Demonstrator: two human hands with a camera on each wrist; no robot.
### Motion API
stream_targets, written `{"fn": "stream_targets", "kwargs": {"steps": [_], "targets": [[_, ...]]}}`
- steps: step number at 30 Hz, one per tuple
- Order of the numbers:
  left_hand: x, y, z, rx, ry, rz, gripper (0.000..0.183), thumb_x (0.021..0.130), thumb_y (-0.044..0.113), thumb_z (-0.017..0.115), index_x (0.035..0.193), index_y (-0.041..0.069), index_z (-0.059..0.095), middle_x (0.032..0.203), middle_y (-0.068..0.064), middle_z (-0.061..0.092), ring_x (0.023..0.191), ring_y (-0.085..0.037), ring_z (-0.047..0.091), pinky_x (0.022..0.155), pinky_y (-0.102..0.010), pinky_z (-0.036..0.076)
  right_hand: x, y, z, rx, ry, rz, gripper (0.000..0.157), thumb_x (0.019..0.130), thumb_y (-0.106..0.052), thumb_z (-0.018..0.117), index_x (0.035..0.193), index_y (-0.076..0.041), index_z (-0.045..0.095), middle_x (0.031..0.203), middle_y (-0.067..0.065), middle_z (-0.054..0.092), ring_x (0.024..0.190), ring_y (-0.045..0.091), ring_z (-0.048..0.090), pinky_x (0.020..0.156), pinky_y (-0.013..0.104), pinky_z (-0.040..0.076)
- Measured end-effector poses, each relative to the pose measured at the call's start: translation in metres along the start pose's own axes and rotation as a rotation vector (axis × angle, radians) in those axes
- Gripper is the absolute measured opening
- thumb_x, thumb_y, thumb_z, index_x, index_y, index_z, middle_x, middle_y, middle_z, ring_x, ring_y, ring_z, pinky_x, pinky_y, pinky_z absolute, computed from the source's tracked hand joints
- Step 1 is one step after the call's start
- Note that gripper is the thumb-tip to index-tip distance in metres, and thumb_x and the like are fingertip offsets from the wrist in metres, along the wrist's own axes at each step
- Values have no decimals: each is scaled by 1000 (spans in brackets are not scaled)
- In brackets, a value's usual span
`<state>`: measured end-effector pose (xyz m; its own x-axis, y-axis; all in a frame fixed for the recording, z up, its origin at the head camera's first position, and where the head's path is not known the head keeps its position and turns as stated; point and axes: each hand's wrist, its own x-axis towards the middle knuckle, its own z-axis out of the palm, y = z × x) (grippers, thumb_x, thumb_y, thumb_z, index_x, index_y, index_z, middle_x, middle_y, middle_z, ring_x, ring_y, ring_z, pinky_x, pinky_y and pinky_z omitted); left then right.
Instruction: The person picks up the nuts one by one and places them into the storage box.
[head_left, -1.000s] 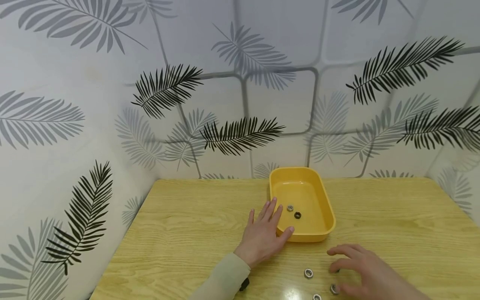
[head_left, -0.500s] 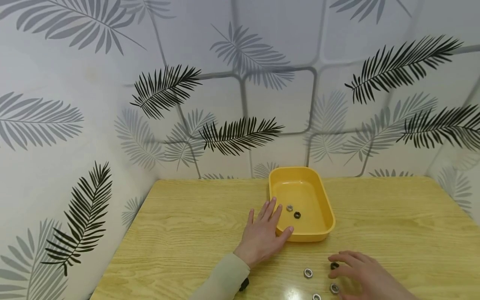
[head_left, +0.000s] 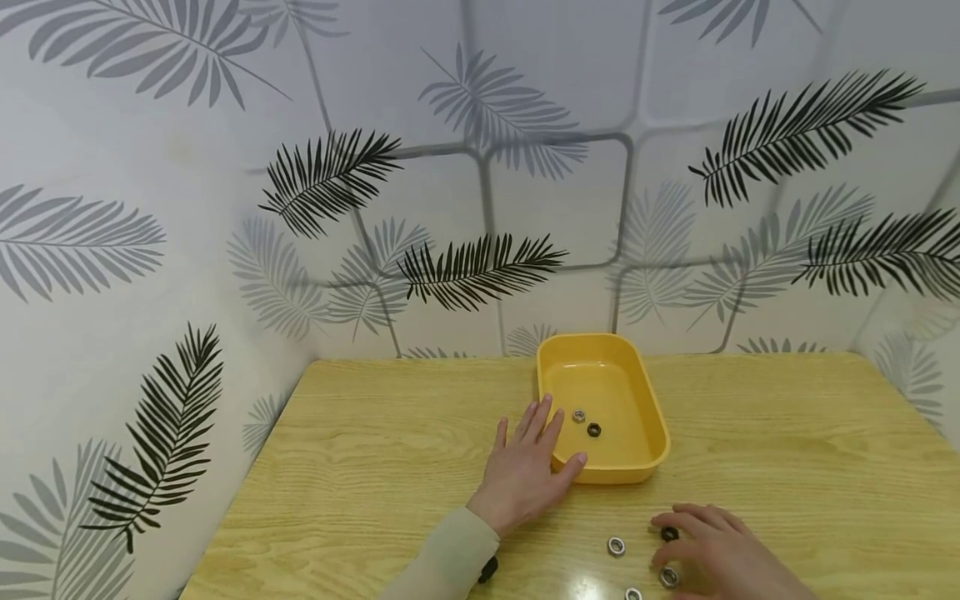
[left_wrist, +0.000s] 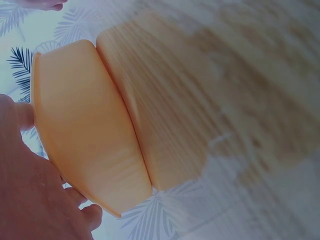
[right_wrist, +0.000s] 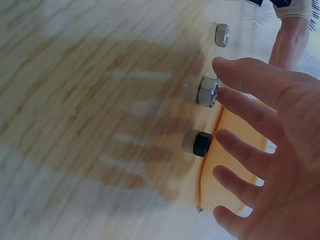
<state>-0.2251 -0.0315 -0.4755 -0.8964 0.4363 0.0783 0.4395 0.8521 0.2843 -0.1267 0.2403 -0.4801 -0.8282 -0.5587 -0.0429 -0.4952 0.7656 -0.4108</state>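
Observation:
My left hand (head_left: 520,483) lies over the near left rim of a yellow tray (head_left: 654,417), fingers spread and straight. Inside the tray are a silver nut (head_left: 579,416) and a black nut (head_left: 594,430). My right hand (head_left: 723,550) hovers low over the table with its fingers bent loosely and apart. In the right wrist view, thumb and index fingertips are right by a silver nut (right_wrist: 206,92) on the table. A black nut (right_wrist: 202,144) stands beside it, near the middle finger. Another silver nut (head_left: 616,547) sits left of the right hand.
One more silver nut (head_left: 633,594) shows at the bottom edge of the head view. The wood-grain table (head_left: 390,433) meets a leaf-patterned wall (head_left: 450,208) behind the tray. A black object (head_left: 488,570) shows beside the left sleeve (head_left: 450,554).
My right hand has drawn back slightly toward the near edge, and the black nut its fingers mostly hid now shows. The left hand and the tray stay in place.

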Motion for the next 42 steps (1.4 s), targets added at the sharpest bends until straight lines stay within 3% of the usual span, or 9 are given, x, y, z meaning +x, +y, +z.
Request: {"fn": "stream_targets", "kwargs": {"steps": [6,13,20,32,42], "targets": [[-1,0,-1,-6,1,0,78,98,70,20,158,21,26,164,5,4,149,-15,5,117,-55,9,3,2,4,-23,0,-34,18,81,-59,70,94,-49,67,123,-9,59,118,36,51,93,65,38],[1,-1,1,-6,5,1,79,97,71,19,158,21,25,164,5,4,149,-14,3,117,-55,8,4,6,1,-67,-10,22,17,78,-54,76,90,-47,67,122,-7,59,116,35,51,95,63,37],[2,-2,1,-7,9,3,79,97,71,18,158,22,24,164,6,2,149,-14,3,117,-54,7,2,7,1,-98,45,31,18,76,-48,80,88,-48,66,121,-6,59,116,33,51,96,61,37],[1,0,-1,8,13,7,78,97,70,19,158,21,26,165,4,6,150,-18,6,117,-55,9,3,4,4,-75,43,41,16,77,-53,78,86,-49,66,119,-9,59,116,33,51,97,63,36],[-1,1,-2,8,13,-1,78,97,70,20,158,21,27,165,4,7,150,-19,7,116,-55,10,3,4,1,-174,241,-87,18,75,-45,82,87,-47,68,117,-8,60,112,30,52,90,55,38]]}}
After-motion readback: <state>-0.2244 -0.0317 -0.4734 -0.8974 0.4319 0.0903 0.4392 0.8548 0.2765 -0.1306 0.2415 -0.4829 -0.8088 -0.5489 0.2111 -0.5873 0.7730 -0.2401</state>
